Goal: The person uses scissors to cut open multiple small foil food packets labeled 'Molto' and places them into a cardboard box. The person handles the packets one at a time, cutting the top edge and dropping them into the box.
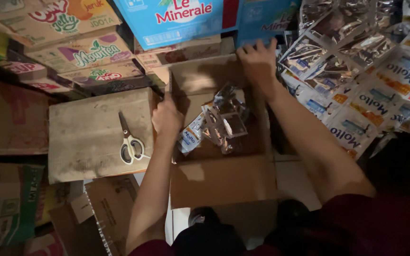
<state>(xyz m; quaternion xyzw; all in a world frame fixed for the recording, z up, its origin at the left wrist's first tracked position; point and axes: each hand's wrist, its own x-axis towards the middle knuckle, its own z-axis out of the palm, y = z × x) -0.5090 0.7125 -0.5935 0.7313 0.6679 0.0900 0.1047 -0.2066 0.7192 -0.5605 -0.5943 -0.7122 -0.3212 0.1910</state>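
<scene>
Head view, dim storeroom, looking down. Open brown cardboard box (pixel 221 178) sits in the centre on the floor, flaps folded out. Left hand (pixel 167 118) rests on the box's left edge, fingers curled down over the rim and gripping the cardboard there. Right hand (pixel 258 61) is at the far flap (pixel 200 76) of the box, fingers (pixel 250 49) spread and hooked over its top edge, holding it back. Neither hand holds a sachet.

Inside the box: a loose strip of silver and white sachets (pixel 217 124), crumpled, lying toward the left and middle of the box bottom, just beside the left hand but I cannot tell if touching. Rest of the box floor is in shadow.

Right of the box, a big pile of the same kind of sachet strips (pixel 361 71), silver backs and white-blue fronts, spreading from the top right down toward the right forearm, which passes close by it.

Left of the box, a flat worn carton (pixel 86 142) lies with its top up; scissors (pixel 130 140) with pale handles lie on it, blades shut and pointing away from the person, near the left hand but apart from it.

Stacked printed cartons (pixel 72 47) fill the top left; blue cartons (pixel 176 19) stand behind the box. More flattened cardboard (pixel 105 208) lies bottom left. Dark red sleeves at bottom edge.
</scene>
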